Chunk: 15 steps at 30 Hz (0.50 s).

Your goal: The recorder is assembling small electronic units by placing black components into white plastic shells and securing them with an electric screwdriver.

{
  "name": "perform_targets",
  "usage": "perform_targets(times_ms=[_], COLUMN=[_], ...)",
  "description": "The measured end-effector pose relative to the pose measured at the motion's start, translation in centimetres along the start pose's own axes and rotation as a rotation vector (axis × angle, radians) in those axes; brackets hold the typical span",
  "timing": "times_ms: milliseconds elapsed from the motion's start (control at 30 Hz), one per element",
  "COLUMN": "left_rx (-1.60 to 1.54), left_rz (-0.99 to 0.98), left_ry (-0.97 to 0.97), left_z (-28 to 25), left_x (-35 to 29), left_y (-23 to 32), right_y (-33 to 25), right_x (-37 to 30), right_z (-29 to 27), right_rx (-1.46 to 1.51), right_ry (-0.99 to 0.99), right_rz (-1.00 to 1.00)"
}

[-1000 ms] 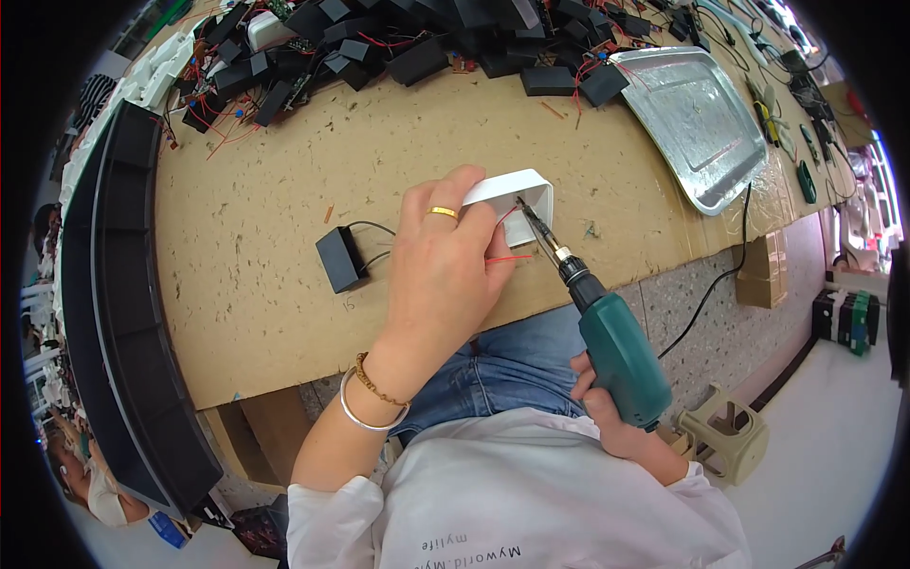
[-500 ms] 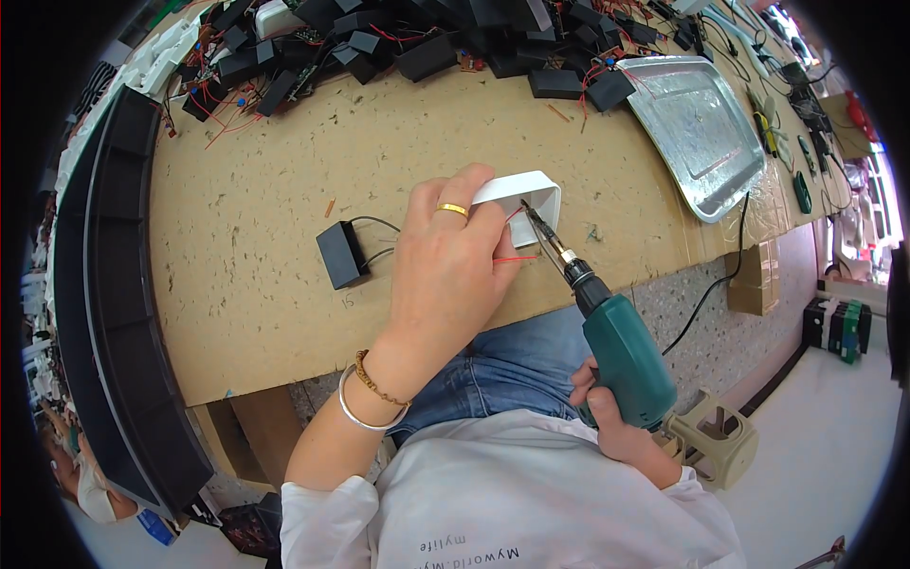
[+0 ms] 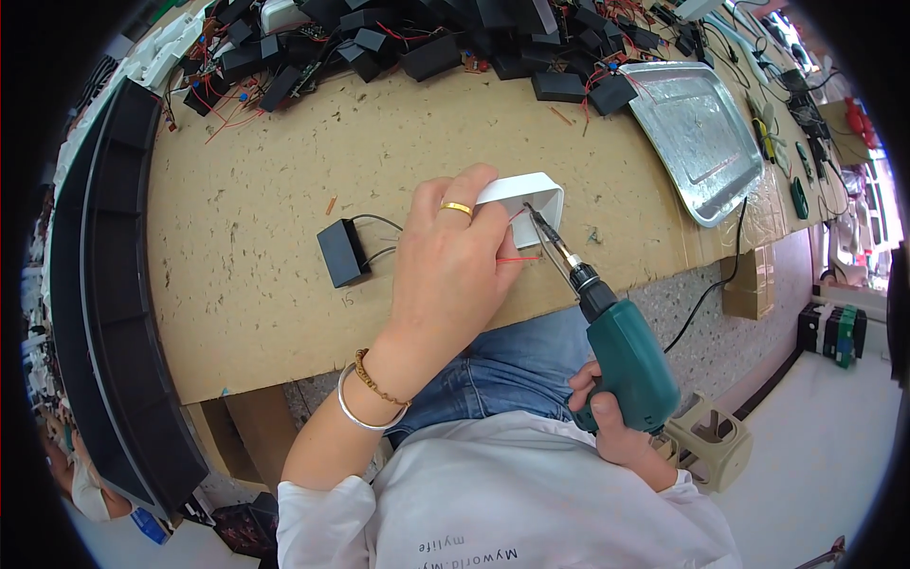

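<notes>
My left hand (image 3: 450,251) is closed around a white plastic housing (image 3: 523,185), holding its open side toward the right. A green soldering gun (image 3: 633,365) is gripped by its handle in my right hand (image 3: 611,422), near the table's front edge. Its dark metal tip reaches into the housing; whether it touches anything there is hard to see. From beneath my left fingers a red wire (image 3: 519,259) sticks out. Left of that hand lies a small black box (image 3: 341,253), and its two dark leads run under my palm.
A heap of black boxes with red wires (image 3: 431,59) lines the table's far edge. At the right rests a silver metal tray (image 3: 697,133), with pliers (image 3: 766,137) beyond it. A black compartmented rack (image 3: 128,284) stands along the left. A black cord (image 3: 711,289) hangs past the table's right front edge.
</notes>
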<state>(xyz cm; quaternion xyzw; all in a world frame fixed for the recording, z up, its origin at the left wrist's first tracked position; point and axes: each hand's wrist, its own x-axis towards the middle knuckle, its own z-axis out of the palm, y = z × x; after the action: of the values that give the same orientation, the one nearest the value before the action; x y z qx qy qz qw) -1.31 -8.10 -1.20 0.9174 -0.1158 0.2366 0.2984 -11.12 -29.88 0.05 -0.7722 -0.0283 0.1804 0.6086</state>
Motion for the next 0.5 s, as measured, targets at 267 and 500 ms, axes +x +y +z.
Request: perform_targets(times_ms=[267,500], left_rx=[0.000,-0.003], left_rz=[-0.001,0.003], left_ry=[0.009,0.006], left_z=[0.00,0.00], left_x=[0.00,0.05], left_y=[-0.01,0.07], right_y=[-0.03,-0.32], right_x=[-0.21,-0.50], right_z=[-0.02,-0.19], right_rx=[0.020,0.027], right_ry=[0.008,0.008], right_rz=[0.032,0.040])
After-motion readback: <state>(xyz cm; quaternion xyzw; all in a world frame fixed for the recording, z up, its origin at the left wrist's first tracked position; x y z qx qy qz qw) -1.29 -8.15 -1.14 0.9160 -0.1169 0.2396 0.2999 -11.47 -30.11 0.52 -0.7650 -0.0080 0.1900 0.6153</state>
